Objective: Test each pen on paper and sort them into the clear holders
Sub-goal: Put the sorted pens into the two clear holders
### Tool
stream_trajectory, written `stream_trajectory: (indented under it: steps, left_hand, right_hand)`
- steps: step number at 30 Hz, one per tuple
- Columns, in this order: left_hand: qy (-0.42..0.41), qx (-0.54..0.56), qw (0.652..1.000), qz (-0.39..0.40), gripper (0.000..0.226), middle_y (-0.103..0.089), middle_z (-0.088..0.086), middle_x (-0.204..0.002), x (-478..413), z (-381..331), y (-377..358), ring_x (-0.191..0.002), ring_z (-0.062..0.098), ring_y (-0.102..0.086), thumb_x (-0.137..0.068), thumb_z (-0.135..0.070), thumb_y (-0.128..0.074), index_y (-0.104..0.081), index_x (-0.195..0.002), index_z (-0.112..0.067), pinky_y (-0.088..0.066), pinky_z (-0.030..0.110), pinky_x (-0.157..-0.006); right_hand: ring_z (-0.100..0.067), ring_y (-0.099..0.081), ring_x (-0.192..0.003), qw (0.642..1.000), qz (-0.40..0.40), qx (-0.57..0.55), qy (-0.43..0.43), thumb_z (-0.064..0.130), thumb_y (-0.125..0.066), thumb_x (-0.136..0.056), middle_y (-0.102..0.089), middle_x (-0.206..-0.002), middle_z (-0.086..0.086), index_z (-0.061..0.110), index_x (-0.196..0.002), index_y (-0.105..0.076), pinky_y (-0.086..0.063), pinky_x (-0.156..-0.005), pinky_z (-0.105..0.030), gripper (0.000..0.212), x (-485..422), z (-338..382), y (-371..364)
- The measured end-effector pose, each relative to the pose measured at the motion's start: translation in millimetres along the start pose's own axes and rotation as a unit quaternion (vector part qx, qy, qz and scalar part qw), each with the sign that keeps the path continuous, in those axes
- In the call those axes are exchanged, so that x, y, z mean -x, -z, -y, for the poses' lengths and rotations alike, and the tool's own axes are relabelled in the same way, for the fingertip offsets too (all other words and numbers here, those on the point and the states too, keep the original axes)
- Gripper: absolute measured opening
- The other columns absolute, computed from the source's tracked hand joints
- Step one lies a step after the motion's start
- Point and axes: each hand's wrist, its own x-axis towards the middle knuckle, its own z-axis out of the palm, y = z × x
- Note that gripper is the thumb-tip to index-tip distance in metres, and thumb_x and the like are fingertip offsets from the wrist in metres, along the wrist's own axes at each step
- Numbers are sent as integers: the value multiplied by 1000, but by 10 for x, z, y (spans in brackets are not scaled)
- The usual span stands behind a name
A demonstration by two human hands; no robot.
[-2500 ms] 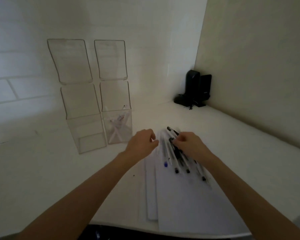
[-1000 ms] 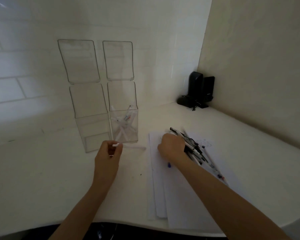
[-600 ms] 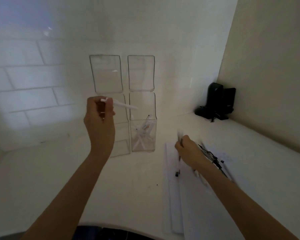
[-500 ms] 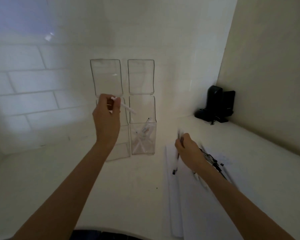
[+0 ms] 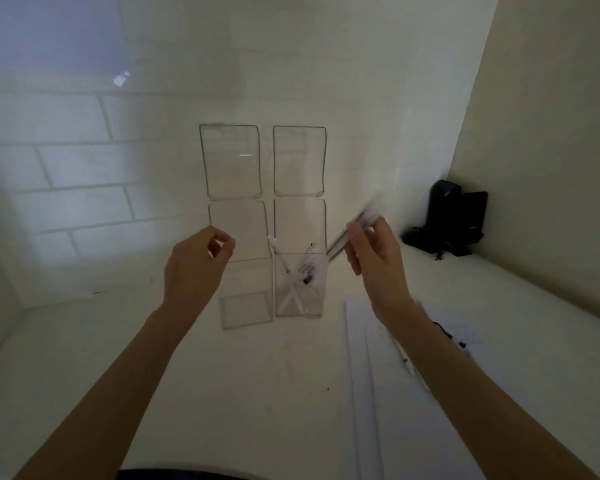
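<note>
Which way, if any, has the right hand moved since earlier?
Yes. The right hand rose from the paper to beside the right holder, holding a pen.

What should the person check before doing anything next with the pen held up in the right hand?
1. The right hand grips the pen: ok.
2. Only one pen in that grip: cannot tell, it is blurred.
3. That pen was tested on the paper: cannot tell.
4. The right holder has room left: ok.
5. The left holder stands upright: ok.
6. The left hand holds nothing: ok.
</note>
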Motion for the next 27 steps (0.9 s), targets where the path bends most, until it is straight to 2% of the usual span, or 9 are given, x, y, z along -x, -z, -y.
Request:
stream_trajectory:
  steps: [3, 6, 8, 11, 14, 17, 20, 23, 27]
  left_hand:
    - [28, -18, 999, 8, 7, -55, -7, -69, 67, 244, 117, -64, 16, -53, -86, -23, -59, -63, -86, -18, -37, 25, -63]
    - [53, -25, 998, 29, 4, -55, -8, -70, 149, 393, 179, -63, 13, -52, -86, -23, -59, -62, -84, -20, -36, 24, -63]
    - [50, -22, 998, 44, 5, -55, -9, -70, 205, 465, 211, -62, 10, -52, -86, -22, -59, -61, -81, -22, -38, 25, -62]
    - [43, -25, 996, 71, 5, -56, -9, -70, 268, 536, 264, -62, 7, -53, -86, -22, -59, -62, -82, -22, -42, 26, -62]
    - [36, -23, 994, 100, 6, -56, -10, -70, 338, 517, 255, -63, 7, -53, -86, -22, -59, -62, -81, -21, -44, 27, -63]
    - [15, -9, 991, 135, 6, -57, -12, -68, 420, 360, 150, -61, 4, -53, -85, -22, -60, -62, -79, -22, -43, 26, -60]
    - [1, 20, 979, 202, 6, -57, -12, -68, 533, 130, -52, -62, 5, -53, -85, -23, -60, -62, -79, -23, -44, 25, -61]
    - [-26, 30, 955, 292, 7, -58, -9, -72, 661, -90, -334, -64, 9, -52, -85, -23, -61, -61, -78, -23, -45, 27, -65]
    - [-52, 39, 928, 367, 5, -54, -12, -73, 830, -394, -713, -63, 1, -48, -85, -24, -60, -62, -82, -21, -39, 20, -60]
  right_hand:
    - [-23, -46, -60, 996, 18, 59, 67, 18, -50, -96, -47, -69, -14, 0, -88, -47, -42, -56, -30, 21, -243, 94, -486]
    - [-6, -44, -52, 993, 25, 96, 69, 19, -52, -95, -51, -64, 1, 6, -87, -47, -38, -53, -20, 16, -381, 49, -959]
    - [-2, -43, -52, 986, 48, 153, 51, 25, -54, -94, -52, -66, 6, 12, -89, -49, -36, -53, -20, 15, -439, -54, -1158]
    - [-9, -53, -76, 948, 106, 299, -5, 39, -56, -91, -57, -84, 5, 14, -104, -57, -40, -67, -27, 28, -447, -156, -1273]
    - [-12, -53, -85, 940, 119, 318, -17, 39, -56, -91, -57, -91, 4, 15, -115, -56, -42, -73, -27, 34, -353, -130, -1240]
    - [-4, -49, -66, 953, 93, 288, 32, 27, -55, -92, -60, -86, 4, 14, -102, -59, -41, -65, -22, 17, -190, -64, -1038]
    - [1, -42, -56, 939, 112, 323, 42, 21, -52, -93, -60, -85, 6, 13, -99, -60, -40, -61, -22, 13, 14, -73, -635]
    - [-3, -46, -62, 919, 115, 375, -26, 20, -52, -93, -59, -86, 6, 14, -101, -59, -44, -66, -27, 13, 167, -162, -52]
    - [-16, -53, -84, 873, 125, 444, -158, 18, -51, -93, -60, -100, -5, 9, -101, -61, -40, -72, -25, 16, 289, -233, 757]
